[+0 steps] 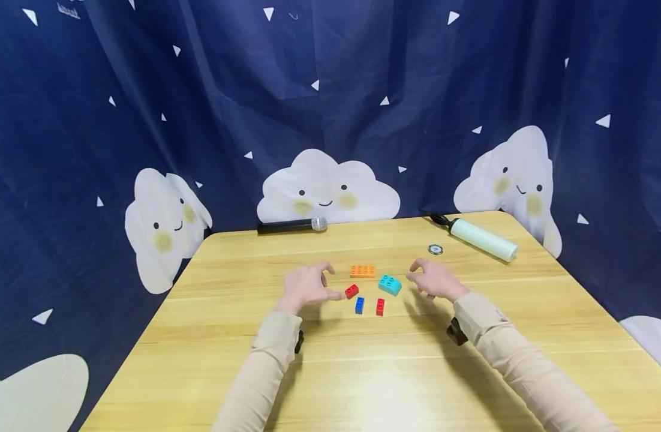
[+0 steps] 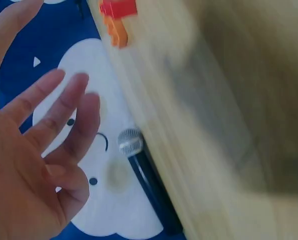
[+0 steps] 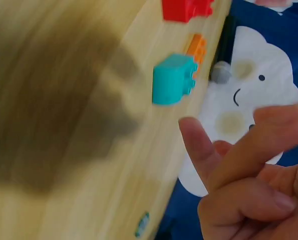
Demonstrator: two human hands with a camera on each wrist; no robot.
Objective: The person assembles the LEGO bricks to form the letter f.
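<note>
Toy building bricks lie in a loose group on the wooden table. My left hand (image 1: 307, 284), fingers relaxed and apart, has its thumb tip right at a tilted red brick (image 1: 351, 291). An orange brick (image 1: 362, 272) lies just behind that one. To the right is a teal brick (image 1: 390, 285) with a rounded end, and my right hand (image 1: 437, 279) hovers beside it with loosely bent fingers. In the right wrist view nothing sits between those fingers, and the teal brick (image 3: 170, 80) stands apart from them. Nearer me are a blue brick (image 1: 360, 305) and another red brick (image 1: 380, 307).
A black microphone (image 1: 287, 226) with a silver head lies along the table's back edge. At the back right is a pale green cylinder with a black handle (image 1: 484, 239), and a round chip (image 1: 435, 249) lies left of it. A dark blue curtain (image 1: 352, 126) hangs behind the table (image 1: 363, 372).
</note>
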